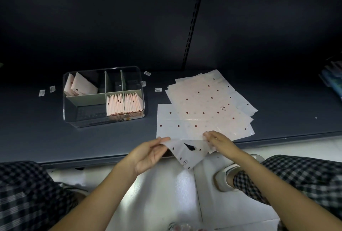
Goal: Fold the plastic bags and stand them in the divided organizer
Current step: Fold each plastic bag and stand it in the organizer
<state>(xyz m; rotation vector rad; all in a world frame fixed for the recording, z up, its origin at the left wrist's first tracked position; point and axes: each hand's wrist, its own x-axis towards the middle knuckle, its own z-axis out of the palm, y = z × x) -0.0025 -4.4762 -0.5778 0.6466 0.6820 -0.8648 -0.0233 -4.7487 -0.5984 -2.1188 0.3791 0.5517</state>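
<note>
At the shelf edge, both hands, left (149,154) and right (220,141), pinch a dotted plastic bag (187,152).

Left hand (149,154) pinching, palm turned up; right hand (219,141) pinching, knuckles up; forearms converging.

Plastic bags (207,105): loose fanned stack, lying flat on the dark shelf, right of the organizer. Translucent pale pink-white, dotted with dark red spots; a small triangle mark on the top sheet. One bag (187,152) hangs over the shelf's front edge, partly turned up.

Divided organizer (103,119): clear rectangular box with pale green partitions. Folded bags (124,104) stand upright in rows in the two front-right compartments. Two folded triangles (80,85) lean in the rear-left compartment. Front-left compartment and both rear-right compartments hold no bags.
</note>
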